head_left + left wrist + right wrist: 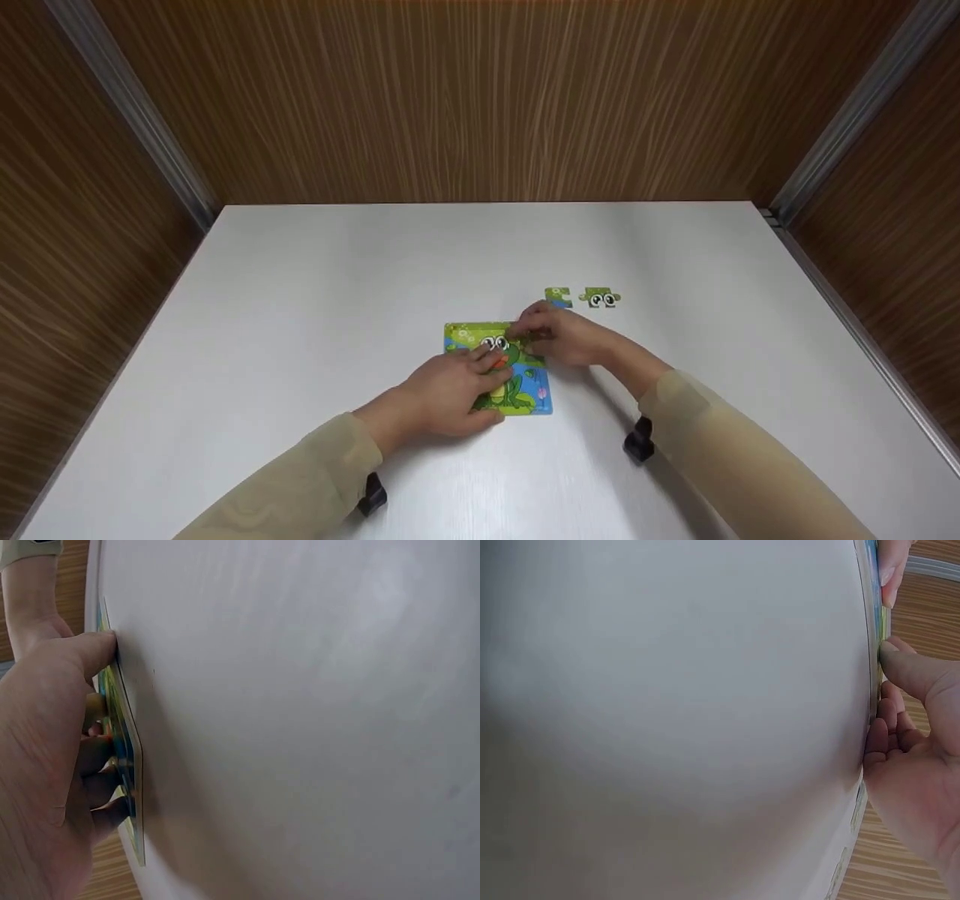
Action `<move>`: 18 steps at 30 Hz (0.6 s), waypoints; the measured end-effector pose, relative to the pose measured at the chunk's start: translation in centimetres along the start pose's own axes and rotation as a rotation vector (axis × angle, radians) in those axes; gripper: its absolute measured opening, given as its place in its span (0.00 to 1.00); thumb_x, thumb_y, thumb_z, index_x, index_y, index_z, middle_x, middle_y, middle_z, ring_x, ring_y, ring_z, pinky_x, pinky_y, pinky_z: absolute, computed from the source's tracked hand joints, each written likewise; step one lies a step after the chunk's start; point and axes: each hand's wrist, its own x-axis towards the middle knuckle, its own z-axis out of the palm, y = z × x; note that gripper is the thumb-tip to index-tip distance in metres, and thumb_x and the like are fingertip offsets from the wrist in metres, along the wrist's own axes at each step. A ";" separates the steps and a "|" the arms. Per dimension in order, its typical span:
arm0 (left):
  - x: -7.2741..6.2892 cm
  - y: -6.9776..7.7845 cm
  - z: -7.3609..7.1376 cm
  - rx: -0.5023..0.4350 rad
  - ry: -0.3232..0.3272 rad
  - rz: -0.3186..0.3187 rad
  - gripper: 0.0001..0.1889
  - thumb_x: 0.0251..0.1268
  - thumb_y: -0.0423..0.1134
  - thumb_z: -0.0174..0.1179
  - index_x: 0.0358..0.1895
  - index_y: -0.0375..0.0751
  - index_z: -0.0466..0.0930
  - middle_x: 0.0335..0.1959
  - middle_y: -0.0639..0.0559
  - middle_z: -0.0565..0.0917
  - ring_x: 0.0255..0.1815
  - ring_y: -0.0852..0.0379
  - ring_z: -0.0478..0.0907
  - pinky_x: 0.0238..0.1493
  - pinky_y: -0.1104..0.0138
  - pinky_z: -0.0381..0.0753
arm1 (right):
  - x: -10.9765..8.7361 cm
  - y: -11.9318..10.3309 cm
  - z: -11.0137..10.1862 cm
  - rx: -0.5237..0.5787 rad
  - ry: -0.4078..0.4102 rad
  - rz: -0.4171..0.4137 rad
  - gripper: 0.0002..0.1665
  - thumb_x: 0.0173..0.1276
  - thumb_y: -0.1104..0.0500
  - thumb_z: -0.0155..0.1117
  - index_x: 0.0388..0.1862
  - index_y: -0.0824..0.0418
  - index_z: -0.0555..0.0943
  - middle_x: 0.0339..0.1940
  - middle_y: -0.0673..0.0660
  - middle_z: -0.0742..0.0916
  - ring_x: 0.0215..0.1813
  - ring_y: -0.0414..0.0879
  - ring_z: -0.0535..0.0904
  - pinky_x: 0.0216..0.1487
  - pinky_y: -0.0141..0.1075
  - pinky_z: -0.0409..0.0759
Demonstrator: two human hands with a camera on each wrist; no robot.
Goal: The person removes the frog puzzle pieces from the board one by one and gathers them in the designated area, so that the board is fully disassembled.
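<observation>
A square frog jigsaw puzzle (534, 394) in a shallow tray lies flat on the white table. My left hand (454, 390) rests on it with fingers spread and fairly straight over the frog's body; the thumb lies along the near edge. At the puzzle's upper right corner, my right hand (559, 337) pinches a green puzzle piece (534, 339) between thumb and fingers, low over the tray. Its other fingers curl beside the tray edge, where the right wrist view shows the thumb (904, 667) right at the puzzle. My hands cover much of the picture.
Two loose pieces lie beyond the right hand: a green and blue puzzle piece (556, 294) and a puzzle piece with two frog eyes (598, 298). Wood-grain panels (480, 105) stand behind the table (315, 277) and on both sides.
</observation>
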 end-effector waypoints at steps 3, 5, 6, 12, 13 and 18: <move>0.0 0.0 0.0 0.008 -0.008 -0.002 0.36 0.80 0.63 0.49 0.82 0.48 0.66 0.83 0.44 0.63 0.83 0.43 0.60 0.80 0.52 0.63 | 0.0 0.0 0.1 -0.003 -0.004 0.002 0.18 0.78 0.67 0.66 0.60 0.53 0.90 0.62 0.57 0.79 0.66 0.54 0.75 0.69 0.53 0.76; 0.0 0.0 0.0 0.014 -0.009 -0.002 0.36 0.80 0.63 0.49 0.83 0.48 0.66 0.83 0.44 0.63 0.83 0.43 0.60 0.80 0.52 0.63 | 0.1 0.0 0.0 0.001 -0.003 0.004 0.17 0.78 0.67 0.66 0.59 0.53 0.90 0.62 0.57 0.80 0.65 0.54 0.74 0.69 0.54 0.76; 0.0 0.0 0.0 0.015 -0.010 -0.002 0.36 0.80 0.63 0.49 0.83 0.48 0.66 0.83 0.44 0.63 0.83 0.43 0.60 0.80 0.52 0.63 | 0.1 -0.1 0.0 0.007 -0.004 0.007 0.17 0.78 0.67 0.66 0.59 0.53 0.90 0.62 0.57 0.80 0.65 0.54 0.74 0.69 0.54 0.75; 0.0 0.0 0.1 0.011 -0.014 -0.009 0.36 0.80 0.64 0.48 0.83 0.49 0.66 0.83 0.44 0.62 0.84 0.43 0.59 0.80 0.52 0.62 | 0.2 0.1 0.1 0.024 -0.006 0.007 0.16 0.78 0.67 0.65 0.57 0.53 0.91 0.61 0.56 0.80 0.65 0.54 0.74 0.69 0.54 0.75; 0.0 0.0 0.1 0.009 -0.014 -0.011 0.36 0.80 0.64 0.48 0.83 0.49 0.66 0.83 0.44 0.62 0.84 0.44 0.59 0.80 0.52 0.62 | 0.2 0.1 0.1 0.023 -0.005 0.003 0.16 0.78 0.67 0.65 0.56 0.53 0.91 0.61 0.56 0.80 0.65 0.54 0.74 0.68 0.54 0.75; 0.0 0.0 0.1 0.004 -0.001 -0.007 0.36 0.80 0.64 0.49 0.82 0.49 0.67 0.83 0.44 0.64 0.83 0.44 0.60 0.80 0.53 0.63 | 0.2 -0.1 0.0 0.030 -0.008 0.021 0.17 0.77 0.68 0.65 0.55 0.52 0.92 0.61 0.55 0.80 0.65 0.53 0.74 0.69 0.55 0.74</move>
